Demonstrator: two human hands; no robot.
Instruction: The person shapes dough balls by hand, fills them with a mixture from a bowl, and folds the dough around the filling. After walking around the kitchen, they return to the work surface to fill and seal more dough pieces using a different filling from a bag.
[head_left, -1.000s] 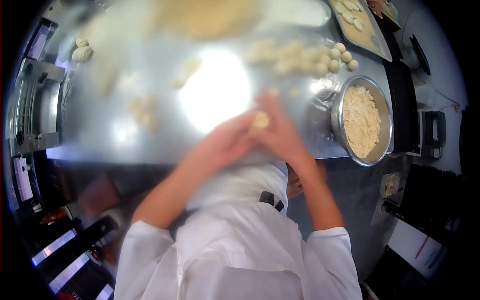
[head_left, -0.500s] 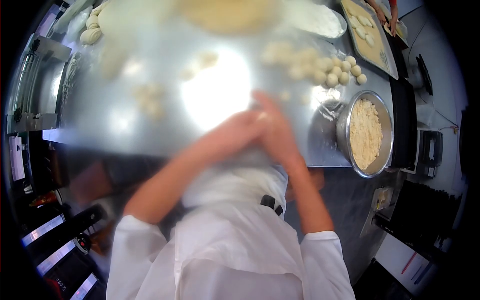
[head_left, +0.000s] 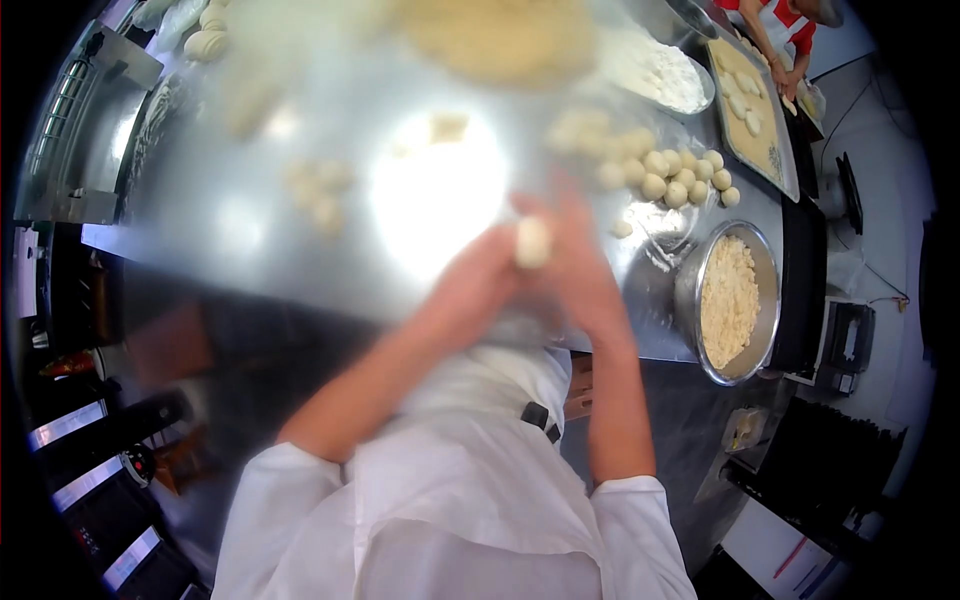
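Note:
A pale dough ball (head_left: pixel 533 242) shows between my two hands above the near edge of the steel table (head_left: pixel 300 285). My left hand (head_left: pixel 482 272) is closed around its left side. Against the right side of the ball is my right hand (head_left: pixel 578 262), its fingers smeared by motion and pointing away from me. A small dough piece (head_left: pixel 622 229) lies on the table just right of my hands. Beyond it sits a cluster of round dough balls (head_left: pixel 676 180), its left part blurred.
A steel bowl (head_left: pixel 688 290) of crumbly filling stands at the right edge. Behind are a bowl of white flour (head_left: pixel 672 80), a tray of shaped pieces (head_left: pixel 750 110) and another person (head_left: pixel 785 40). Blurred small pieces (head_left: pixel 320 195) lie left. A machine (head_left: pixel 90 120) stands far left.
My hands have parted slightly, and the dough ball now shows between them. The view has shifted, so more of the other person is visible at the upper right.

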